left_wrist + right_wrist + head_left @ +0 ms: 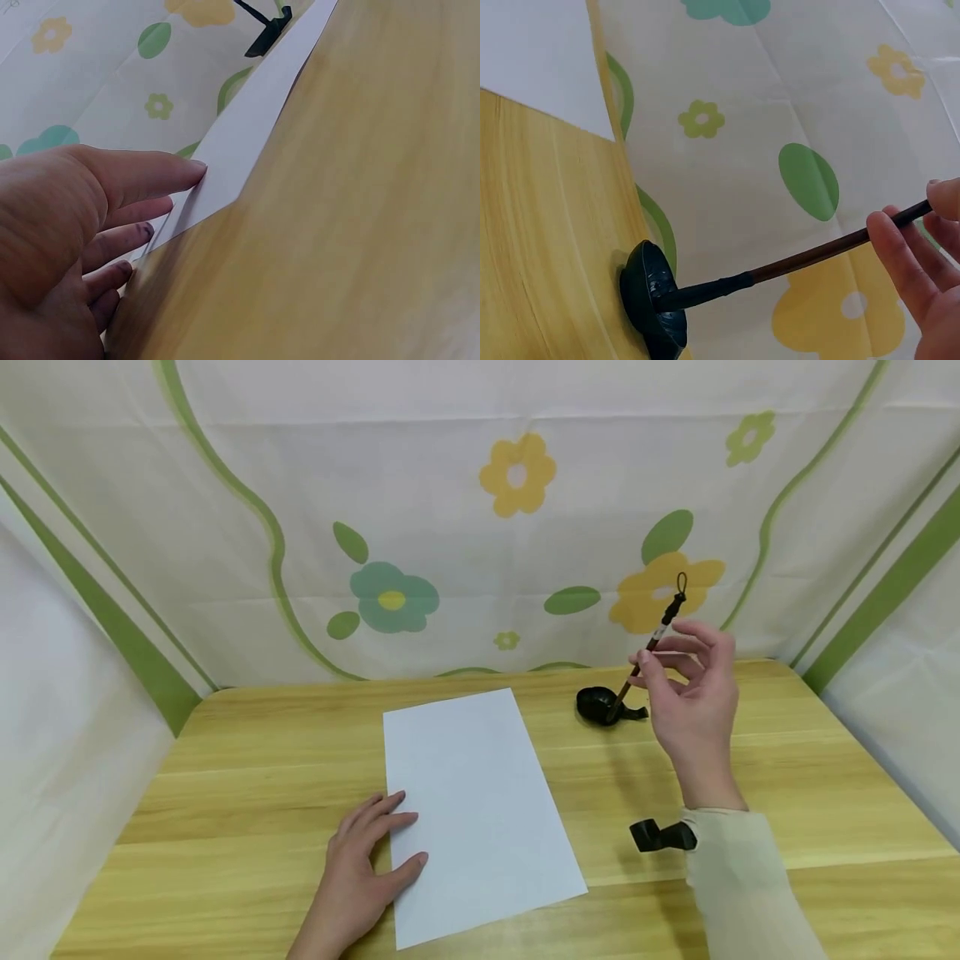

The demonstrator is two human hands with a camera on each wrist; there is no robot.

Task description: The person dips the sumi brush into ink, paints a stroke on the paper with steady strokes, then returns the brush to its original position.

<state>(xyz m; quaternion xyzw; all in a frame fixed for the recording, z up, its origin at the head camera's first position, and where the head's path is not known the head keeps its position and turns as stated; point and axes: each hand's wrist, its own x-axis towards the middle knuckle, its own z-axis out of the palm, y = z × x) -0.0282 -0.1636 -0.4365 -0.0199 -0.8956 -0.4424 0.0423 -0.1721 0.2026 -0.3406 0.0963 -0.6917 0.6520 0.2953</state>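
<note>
Black and bowl-shaped, the ink dish (591, 703) sits on the wooden table (247, 793), right of the white paper sheet (480, 810). The right hand (697, 693) pinches the writing brush (810, 257) between thumb and fingers, its tip in the dish. The left hand (360, 877) rests, fingers spread, across the sheet's left edge.

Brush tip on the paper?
No, in the right wrist view the brush reaches into the black dish, apart from the paper.
</note>
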